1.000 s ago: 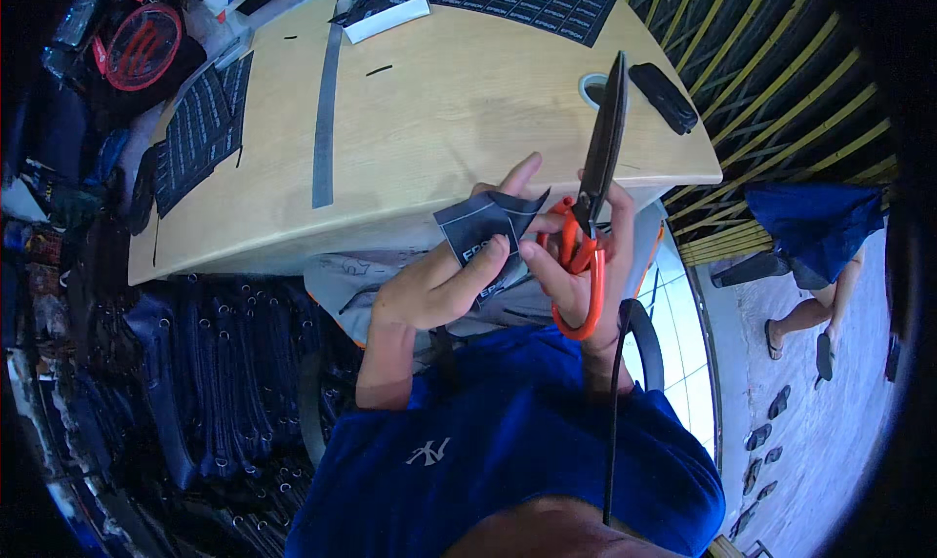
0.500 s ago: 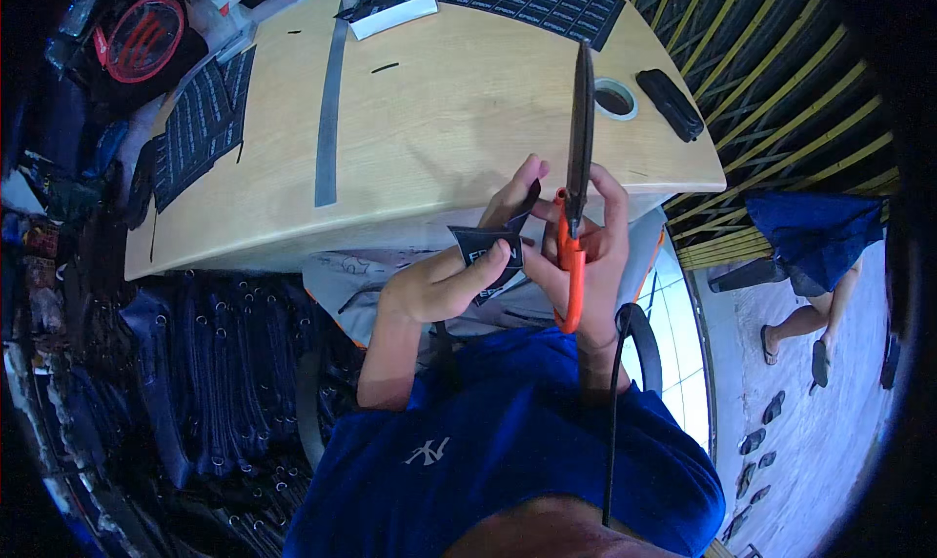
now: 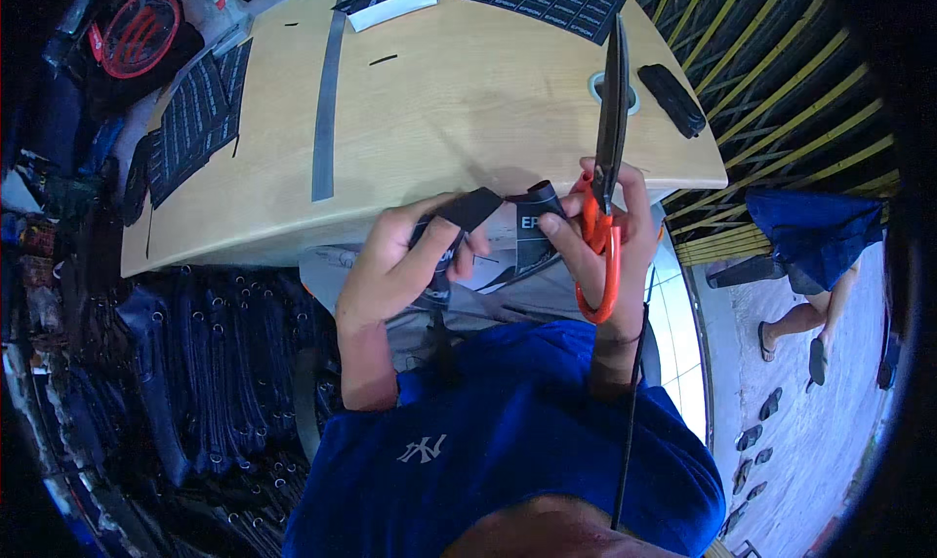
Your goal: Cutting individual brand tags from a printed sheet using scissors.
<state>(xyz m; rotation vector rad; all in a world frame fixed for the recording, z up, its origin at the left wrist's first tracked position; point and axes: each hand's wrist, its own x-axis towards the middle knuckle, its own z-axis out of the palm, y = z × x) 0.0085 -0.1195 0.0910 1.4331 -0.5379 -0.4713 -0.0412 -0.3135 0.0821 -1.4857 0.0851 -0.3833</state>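
My left hand (image 3: 390, 265) is closed on a black printed label strip (image 3: 470, 209), whose dark end sticks out past the thumb. In my right hand (image 3: 632, 241) is a pair of scissors (image 3: 611, 109) with orange handles, its dark blades together and pointing toward the far side of the table. The same hand pinches a second black label piece (image 3: 535, 241) with white lettering, curled at its top, between thumb and fingers. Both hands are over my lap at the table's near edge, the two pieces close together.
On the wooden table (image 3: 439, 119) lie printed black sheets (image 3: 532, 1), more sheets (image 3: 200, 119) at left, a grey strip (image 3: 327, 119), a white box (image 3: 393, 9), a tape roll (image 3: 632, 99) and a black pouch (image 3: 672, 101). Dark blue straps (image 3: 224, 363) hang at left. Another person (image 3: 815, 265) is at right.
My hands have moved apart, the left one leftward and the right one rightward with the scissors. The black label pieces, bunched together before, are now split between the two hands.
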